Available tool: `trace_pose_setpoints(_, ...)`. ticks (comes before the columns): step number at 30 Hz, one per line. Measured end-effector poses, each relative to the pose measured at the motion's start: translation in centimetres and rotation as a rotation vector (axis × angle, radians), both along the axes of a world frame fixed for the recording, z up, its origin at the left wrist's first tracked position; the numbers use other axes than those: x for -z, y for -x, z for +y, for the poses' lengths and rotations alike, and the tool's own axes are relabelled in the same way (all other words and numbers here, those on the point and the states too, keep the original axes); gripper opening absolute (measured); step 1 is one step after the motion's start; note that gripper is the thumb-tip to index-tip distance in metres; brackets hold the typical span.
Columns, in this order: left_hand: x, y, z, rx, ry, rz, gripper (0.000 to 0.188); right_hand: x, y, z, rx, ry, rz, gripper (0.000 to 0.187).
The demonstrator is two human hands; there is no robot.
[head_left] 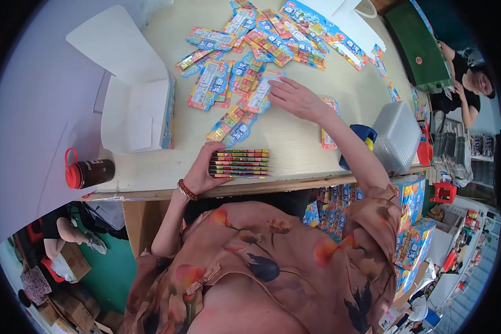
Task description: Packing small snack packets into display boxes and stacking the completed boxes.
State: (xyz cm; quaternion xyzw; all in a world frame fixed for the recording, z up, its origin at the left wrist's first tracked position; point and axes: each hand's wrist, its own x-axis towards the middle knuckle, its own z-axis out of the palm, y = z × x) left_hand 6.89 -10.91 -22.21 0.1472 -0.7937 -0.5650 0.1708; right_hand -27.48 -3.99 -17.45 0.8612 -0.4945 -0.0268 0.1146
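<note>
Near the front edge of the table, my left hand (201,170) is closed round the left end of a neat stack of candy blister packs (240,163), their thin edges and colourful pieces facing up. Farther out, my right hand (298,101) has its fingers on the right edge of a single candy blister pack (260,93), printed back up; its thumb is hidden. Just below that one lies another candy pack (228,123) with its coloured pieces showing. Beyond is a loose pile of similar packs (267,44), some face up, some face down.
An open white carton (136,114) stands at the left, by a dark bottle with a red lid (89,173). On the right are one pack (328,123), a blue tape dispenser (357,146) and stacked clear plastic trays (396,136). A co-worker (465,83) sits at far right.
</note>
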Motion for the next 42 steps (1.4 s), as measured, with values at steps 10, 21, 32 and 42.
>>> trace_pose_setpoints(10, 0.4, -0.1, 0.9, -0.154, -0.057, 0.072, 0.106, -3.0, -12.9, 0.9, 0.262, -0.409, -0.382, 0.019)
trace_pose_setpoints(21, -1.2, -0.5, 0.0, -0.008, 0.273, -0.103, 0.101, 4.4, -10.4, -12.7, 0.009, 0.308, -0.264, 0.045)
trace_pose_setpoints(32, 0.7, -0.3, 0.3, -0.101, 0.003, 0.1, 0.112, -2.6, -12.0, -5.8, 0.101, -0.077, -0.376, 0.018)
trace_pose_setpoints(42, -1.0, 0.0, -0.3, 0.018, 0.146, -0.051, 0.109, -1.2, -8.3, -1.6, 0.635, -1.014, -1.122, 0.027)
